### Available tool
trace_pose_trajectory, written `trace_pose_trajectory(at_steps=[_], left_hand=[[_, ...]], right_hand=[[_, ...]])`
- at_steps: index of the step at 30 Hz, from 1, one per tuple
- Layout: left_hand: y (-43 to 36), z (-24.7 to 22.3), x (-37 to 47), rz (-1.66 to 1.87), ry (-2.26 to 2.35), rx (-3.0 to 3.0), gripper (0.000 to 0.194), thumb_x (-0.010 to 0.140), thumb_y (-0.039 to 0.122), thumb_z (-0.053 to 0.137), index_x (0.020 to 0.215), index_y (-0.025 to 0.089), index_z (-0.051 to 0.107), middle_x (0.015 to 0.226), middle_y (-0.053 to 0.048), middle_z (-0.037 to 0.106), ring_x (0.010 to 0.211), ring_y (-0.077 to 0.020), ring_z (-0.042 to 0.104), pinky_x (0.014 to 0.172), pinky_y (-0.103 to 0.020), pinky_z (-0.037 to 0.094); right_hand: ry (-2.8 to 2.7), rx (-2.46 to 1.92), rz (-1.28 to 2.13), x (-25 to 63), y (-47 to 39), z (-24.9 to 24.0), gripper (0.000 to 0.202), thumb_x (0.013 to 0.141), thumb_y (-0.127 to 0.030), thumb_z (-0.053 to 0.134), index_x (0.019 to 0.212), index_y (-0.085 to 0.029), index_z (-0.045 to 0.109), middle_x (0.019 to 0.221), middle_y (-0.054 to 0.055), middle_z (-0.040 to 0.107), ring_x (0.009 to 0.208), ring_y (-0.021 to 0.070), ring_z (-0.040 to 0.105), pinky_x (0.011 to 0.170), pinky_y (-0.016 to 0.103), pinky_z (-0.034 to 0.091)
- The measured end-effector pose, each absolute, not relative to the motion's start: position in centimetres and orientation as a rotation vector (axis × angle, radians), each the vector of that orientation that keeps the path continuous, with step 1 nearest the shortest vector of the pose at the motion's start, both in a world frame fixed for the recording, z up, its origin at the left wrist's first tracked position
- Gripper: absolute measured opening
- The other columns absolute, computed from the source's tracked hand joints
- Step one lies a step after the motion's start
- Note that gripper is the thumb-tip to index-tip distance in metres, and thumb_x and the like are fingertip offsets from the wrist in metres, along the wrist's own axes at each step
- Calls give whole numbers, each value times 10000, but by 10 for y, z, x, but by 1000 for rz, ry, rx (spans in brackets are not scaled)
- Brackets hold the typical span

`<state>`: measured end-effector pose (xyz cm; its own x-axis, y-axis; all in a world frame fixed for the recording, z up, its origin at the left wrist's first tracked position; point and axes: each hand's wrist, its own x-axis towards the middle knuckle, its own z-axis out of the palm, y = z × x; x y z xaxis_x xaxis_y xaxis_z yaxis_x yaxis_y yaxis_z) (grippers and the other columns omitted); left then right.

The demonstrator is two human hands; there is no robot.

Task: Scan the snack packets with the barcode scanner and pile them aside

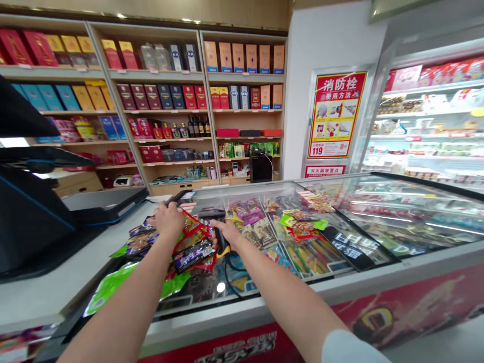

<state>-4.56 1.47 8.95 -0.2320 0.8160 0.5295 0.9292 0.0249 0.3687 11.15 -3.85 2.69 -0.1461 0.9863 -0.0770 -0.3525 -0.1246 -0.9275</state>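
My right hand (224, 234) is wrapped round the grip of a black barcode scanner (221, 241), whose head points left over the packets. A black cable hangs from its handle. My left hand (168, 219) rests at the far side of a pile of snack packets, its fingers curled at a red-edged packet (192, 221); what its fingertips grip is hidden. A dark purple packet (193, 255) lies on the pile, with green packets (115, 287) nearer me. The pile lies on the glass top of a freezer (260, 189).
At the left stand a counter (41, 297) and a black scale (106, 201). More snack packets (302, 224) lie on the glass at the right, beside a black sliding-door handle panel (348, 247). Shelves (212, 78) of boxes line the back wall.
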Motion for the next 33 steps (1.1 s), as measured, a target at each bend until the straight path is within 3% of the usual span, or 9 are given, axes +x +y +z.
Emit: trace_pose_trajectory(at_steps=[4, 9, 13, 17, 22, 25, 28, 33], left_hand=[[10, 87, -5, -1075, -1957, -1967, 321, 817, 242, 531, 1107, 195, 659, 1348, -168, 538, 1216, -349, 509, 978, -535, 413], [5, 63, 82, -1170, -1904, -2422, 164, 782, 242, 575, 885, 195, 694, 912, -100, 713, 926, -252, 661, 821, -344, 497], [-11, 41, 160, -1201, -1978, -2695, 189, 791, 336, 588, 692, 199, 675, 737, -83, 713, 804, -254, 683, 727, -336, 490], [-30, 31, 230, -1034, -2187, -2748, 377, 800, 514, 558, 657, 188, 684, 863, -170, 733, 946, -360, 679, 827, -466, 466], [-42, 24, 283, -956, -2270, -2602, 526, 742, 642, 567, 875, 156, 719, 1152, -256, 665, 1147, -407, 590, 925, -526, 429], [-41, 17, 294, -992, -2266, -2570, 458, 654, 562, 706, 876, 161, 703, 1184, -249, 649, 1150, -414, 582, 929, -541, 430], [-37, 12, 294, -1124, -2257, -2591, 225, 713, 401, 696, 751, 184, 652, 1052, -182, 699, 1079, -378, 629, 898, -529, 452], [-18, 10, 269, -1877, -2254, -2524, 187, 771, 230, 624, 651, 193, 485, 677, -23, 635, 714, -212, 694, 666, -325, 527]], right_hand=[[-981, -927, 1434, 136, -43, 30, 249, 831, -397, 620, 734, -188, 527, 460, -51, 547, 353, 111, 502, 379, 247, 487], [-984, -946, 1161, 206, -59, 32, 368, 680, -487, 725, 703, -205, 489, 436, -70, 524, 328, 107, 490, 350, 232, 455], [-868, -960, 944, 277, -82, 29, 426, 623, -538, 733, 727, -207, 486, 449, -75, 531, 318, 99, 478, 355, 238, 456], [-754, -955, 788, 336, -108, 25, 442, 617, -550, 751, 739, -223, 480, 469, -65, 536, 336, 112, 489, 356, 259, 460], [-701, -891, 718, 372, -128, 9, 493, 654, -588, 726, 875, -212, 497, 516, -70, 554, 355, 122, 521, 360, 262, 462], [-677, -864, 729, 377, -130, 2, 507, 670, -597, 711, 911, -208, 493, 535, -66, 561, 374, 136, 550, 371, 268, 470], [-687, -856, 747, 375, -129, 1, 492, 656, -580, 725, 889, -211, 499, 532, -55, 565, 398, 155, 576, 364, 269, 463], [-672, -865, 784, 369, -132, 9, 464, 626, -536, 753, 837, -203, 508, 504, -67, 544, 343, 117, 511, 339, 242, 428]])
